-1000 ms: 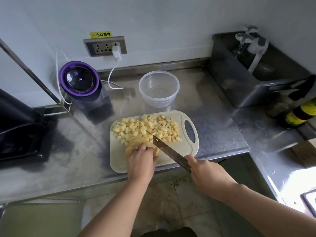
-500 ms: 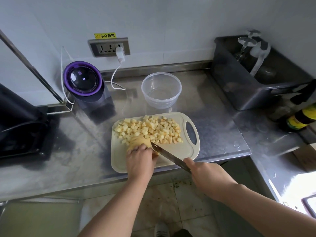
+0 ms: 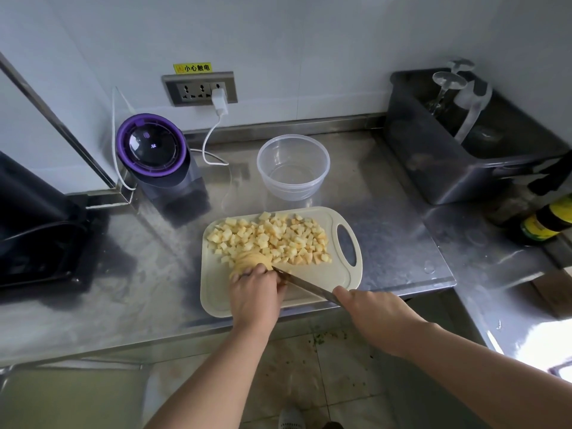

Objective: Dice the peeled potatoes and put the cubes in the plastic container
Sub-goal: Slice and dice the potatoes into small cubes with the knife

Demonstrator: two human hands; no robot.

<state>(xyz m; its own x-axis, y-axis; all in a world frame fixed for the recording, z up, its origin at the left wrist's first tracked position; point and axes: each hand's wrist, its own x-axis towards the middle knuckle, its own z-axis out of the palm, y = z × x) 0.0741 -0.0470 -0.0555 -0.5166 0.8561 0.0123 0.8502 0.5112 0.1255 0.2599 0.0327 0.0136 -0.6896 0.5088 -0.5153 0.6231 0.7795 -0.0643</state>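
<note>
On the board (image 3: 216, 289) at the bench's (image 3: 387, 243) front edge, the cutting is under way. The left grip (image 3: 255, 292) is curled down over a pale, part-sliced potato (image 3: 250, 261), fingertips pressing on its near side and holding it to the board. The right grip (image 3: 371, 311) is clenched round the knife's handle, which is hidden inside the fist. The knife (image 3: 306, 286) runs on a slant from that fist up and left, its tip meeting the potato right beside the left fingers, with the edge low against the board. Just behind the potato, touching it, a spread of cubes (image 3: 272, 236) covers the far half of the board, reaching almost to the handle slot on its right end. The clear container (image 3: 293, 188) stands upright on the bench behind the board, a little apart from it. To the left of the container sits a purple-topped blender (image 3: 151, 150), with a white charger (image 3: 219, 100) plugged into the wall socket (image 3: 199, 88) above, its cable trailing down to the bench. Off to the right stands a dark bin (image 3: 448, 162), and a yellow-labelled bottle (image 3: 544, 222) is near the frame's edge.
</note>
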